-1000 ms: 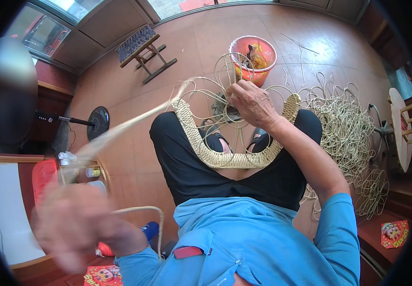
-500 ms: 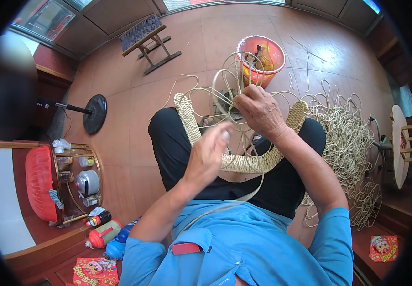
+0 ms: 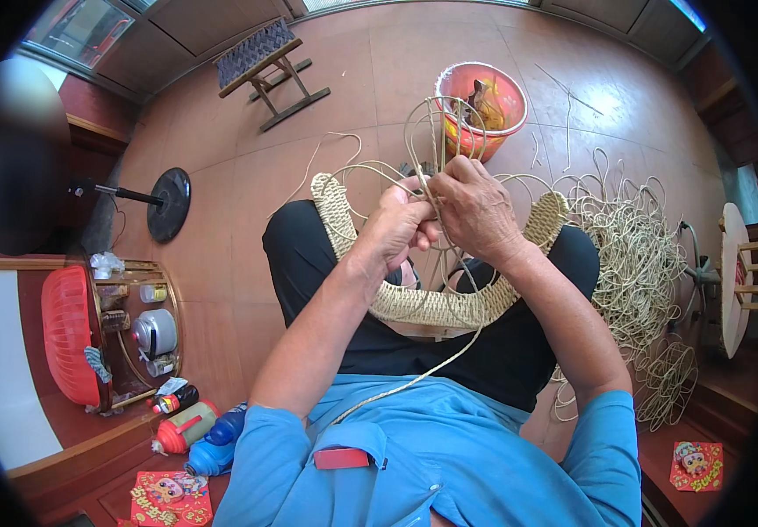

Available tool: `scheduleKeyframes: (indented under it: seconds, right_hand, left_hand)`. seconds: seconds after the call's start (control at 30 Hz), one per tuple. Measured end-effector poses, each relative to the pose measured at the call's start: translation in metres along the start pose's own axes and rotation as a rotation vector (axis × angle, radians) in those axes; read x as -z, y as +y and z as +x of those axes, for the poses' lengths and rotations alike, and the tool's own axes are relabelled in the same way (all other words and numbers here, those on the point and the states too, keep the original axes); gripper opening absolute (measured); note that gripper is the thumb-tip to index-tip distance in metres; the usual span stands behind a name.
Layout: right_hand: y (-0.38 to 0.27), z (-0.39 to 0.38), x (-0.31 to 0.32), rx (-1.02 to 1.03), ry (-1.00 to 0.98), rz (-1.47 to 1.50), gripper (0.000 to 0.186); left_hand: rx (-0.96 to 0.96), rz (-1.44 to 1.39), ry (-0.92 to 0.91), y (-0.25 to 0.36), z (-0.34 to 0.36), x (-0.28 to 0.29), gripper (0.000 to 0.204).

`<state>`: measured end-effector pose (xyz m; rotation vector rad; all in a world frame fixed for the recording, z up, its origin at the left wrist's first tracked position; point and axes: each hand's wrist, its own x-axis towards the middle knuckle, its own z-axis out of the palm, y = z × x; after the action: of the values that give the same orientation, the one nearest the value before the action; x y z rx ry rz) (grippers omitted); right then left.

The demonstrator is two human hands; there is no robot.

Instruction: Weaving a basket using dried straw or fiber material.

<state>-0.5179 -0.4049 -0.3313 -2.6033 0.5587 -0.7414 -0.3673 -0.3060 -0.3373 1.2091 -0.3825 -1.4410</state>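
Note:
Across my lap lies a U-shaped woven straw-cord band (image 3: 431, 306), its two ends pointing away from me over my knees. Between those ends, my left hand (image 3: 402, 221) and my right hand (image 3: 475, 206) meet, fingertips close together. Each is closed on thin pale cord (image 3: 432, 132), which fans out in loose loops above and to both sides of them. A single strand of the cord runs down over the band to my shirt. The exact crossing of the strands under my fingers is hidden.
A large tangled heap of cord (image 3: 633, 255) lies on the floor at my right. Ahead stands a red bucket (image 3: 506, 132); a folding stool (image 3: 260, 61) is at far left. A round black stand base (image 3: 170, 206) and a shelf with a red basket (image 3: 71, 338) are left.
My left hand has moved up and right to join the right hand at the cord, its fingers now closed. The right hand stays in nearly the same place.

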Motion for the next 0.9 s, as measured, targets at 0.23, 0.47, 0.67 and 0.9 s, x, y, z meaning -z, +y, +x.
scheduleKeyframes:
  seconds: [0.23,0.47,0.67,0.9]
  right_hand:
    - [0.002,0.002,0.006,0.032,0.002,0.041,0.018]
    - [0.003,0.000,0.005,0.041,-0.022,0.012,0.025]
    - [0.004,-0.001,0.006,0.063,-0.019,0.017,0.024]
    - [0.007,-0.001,0.009,0.095,-0.041,0.031,0.024]
  left_hand:
    - [0.107,0.471,-0.047,0.008,-0.017,0.006,0.024]
    - [-0.245,1.190,0.219,-0.003,-0.029,-0.016,0.030]
    - [-0.429,1.654,0.447,-0.013,-0.046,-0.021,0.013]
    - [-0.703,1.409,0.306,-0.016,-0.077,0.010,0.012]
